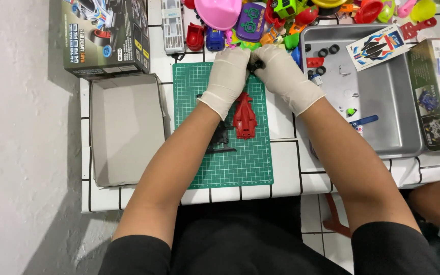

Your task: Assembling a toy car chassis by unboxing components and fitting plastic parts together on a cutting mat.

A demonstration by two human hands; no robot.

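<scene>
Head camera looks steeply down (close) at table (286, 168).

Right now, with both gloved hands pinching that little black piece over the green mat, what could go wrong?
The small black part sits between the left hand and right hand near the mat's far edge; if it slips, it could vanish among the piled colourful toys.

The red car body lies right beside the left wrist and might get nudged.

Tiny wheels and bits lie loose in the metal tray, close to the right forearm, so a bump could scatter them.
</scene>
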